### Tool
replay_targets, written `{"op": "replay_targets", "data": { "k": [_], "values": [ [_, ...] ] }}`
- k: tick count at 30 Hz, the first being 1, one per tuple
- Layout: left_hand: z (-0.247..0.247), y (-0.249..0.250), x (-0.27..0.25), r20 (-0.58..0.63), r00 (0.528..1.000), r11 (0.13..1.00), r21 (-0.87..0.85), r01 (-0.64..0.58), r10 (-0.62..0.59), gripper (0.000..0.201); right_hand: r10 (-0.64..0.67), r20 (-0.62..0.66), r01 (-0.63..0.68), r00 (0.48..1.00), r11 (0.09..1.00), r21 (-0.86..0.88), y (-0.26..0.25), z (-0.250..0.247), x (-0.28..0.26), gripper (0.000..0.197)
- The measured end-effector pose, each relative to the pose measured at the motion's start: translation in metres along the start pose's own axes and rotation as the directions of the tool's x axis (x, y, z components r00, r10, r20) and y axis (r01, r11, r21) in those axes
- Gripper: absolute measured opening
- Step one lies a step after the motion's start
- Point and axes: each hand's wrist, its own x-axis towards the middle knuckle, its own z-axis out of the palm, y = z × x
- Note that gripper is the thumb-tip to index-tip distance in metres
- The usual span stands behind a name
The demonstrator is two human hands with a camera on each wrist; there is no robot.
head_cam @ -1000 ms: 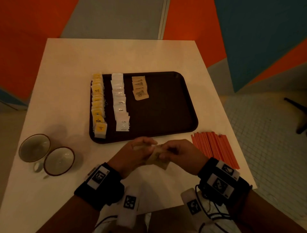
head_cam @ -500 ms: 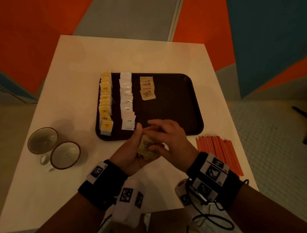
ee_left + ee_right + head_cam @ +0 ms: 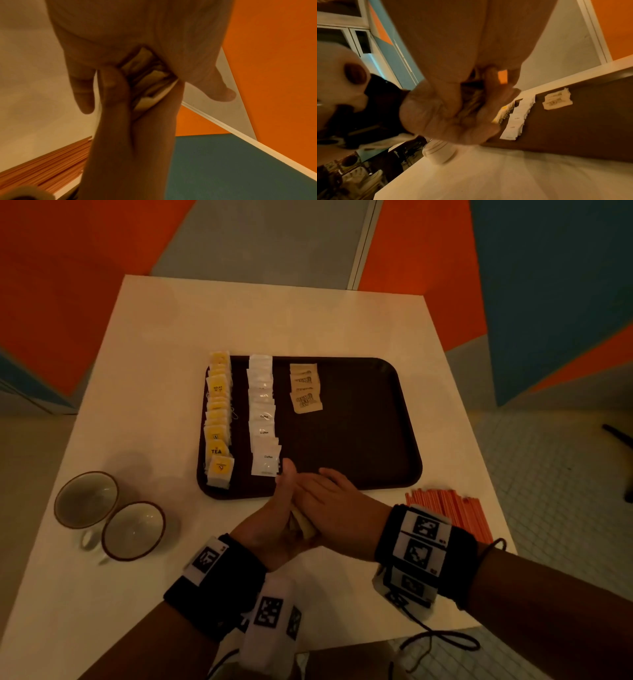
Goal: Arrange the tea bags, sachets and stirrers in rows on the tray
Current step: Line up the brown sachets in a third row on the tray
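1. Both hands have slid forward since half a sec ago. The stack of brown sachets (image 3: 150, 83) is now sandwiched between them over the tray's (image 3: 376, 422) near rim, mostly hidden.
2. Left hand (image 3: 270, 525) cups the stack from below with its thumb poking up. Right hand (image 3: 329, 501) lies on top, fingers together, thumb hooked on the stack's edge.
3. On the tray: yellow tea bags (image 3: 217, 419) far left, white sachets (image 3: 263, 419) beside them, then a short brown row (image 3: 305, 392).
4. Orange stirrers (image 3: 455, 511) sit on the table (image 3: 274, 313) to the right, two cups (image 3: 109, 515) to the left.

White table (image 3: 274, 316), orange and teal walls (image 3: 68, 275), pale tiled floor (image 3: 548, 474).
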Motion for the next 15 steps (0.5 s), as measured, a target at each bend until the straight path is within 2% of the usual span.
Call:
{"op": "replay_targets", "data": {
  "k": [2, 5, 7, 9, 11, 12, 14, 15],
  "values": [
    [0.0, -0.001, 0.004, -0.018, 0.997, 0.996, 0.041, -0.078, 0.079, 0.065, 0.063, -0.087, -0.058, 0.994, 0.997, 0.057, -0.007, 0.009, 0.009, 0.066],
    [-0.008, 0.0, 0.013, -0.067, 0.976, 0.972, 0.133, -0.195, 0.205, 0.061, 0.202, -0.213, -0.18, 0.956, 0.977, 0.117, -0.013, 0.019, 0.021, 0.052],
    [-0.017, 0.002, 0.019, -0.031, 0.963, 0.948, 0.187, -0.257, 0.268, 0.077, 0.244, -0.212, -0.209, 0.946, 0.962, 0.177, -0.01, 0.015, 0.026, 0.051],
    [-0.023, 0.004, 0.024, 0.036, 0.964, 0.938, 0.222, -0.265, 0.263, 0.089, 0.274, -0.201, -0.233, 0.941, 0.951, 0.205, -0.004, 0.009, 0.029, 0.056],
    [-0.025, 0.006, 0.029, 0.077, 0.97, 0.95, 0.201, -0.24, 0.229, 0.082, 0.313, -0.209, -0.269, 0.927, 0.939, 0.214, 0.003, 0.006, 0.032, 0.059],
    [-0.023, 0.008, 0.033, 0.068, 0.975, 0.962, 0.161, -0.22, 0.212, 0.073, 0.328, -0.205, -0.277, 0.922, 0.93, 0.242, 0.007, 0.005, 0.033, 0.06],
    [-0.021, 0.014, 0.044, 0.001, 0.98, 0.978, 0.06, -0.199, 0.199, 0.055, 0.299, -0.189, -0.22, 0.935, 0.91, 0.35, 0.021, 0.002, 0.035, 0.064],
    [-0.022, 0.018, 0.051, -0.042, 0.976, 0.977, 0.019, -0.212, 0.213, 0.056, 0.247, -0.174, -0.143, 0.953, 0.876, 0.461, 0.029, 0.001, 0.035, 0.065]
  ]
}}
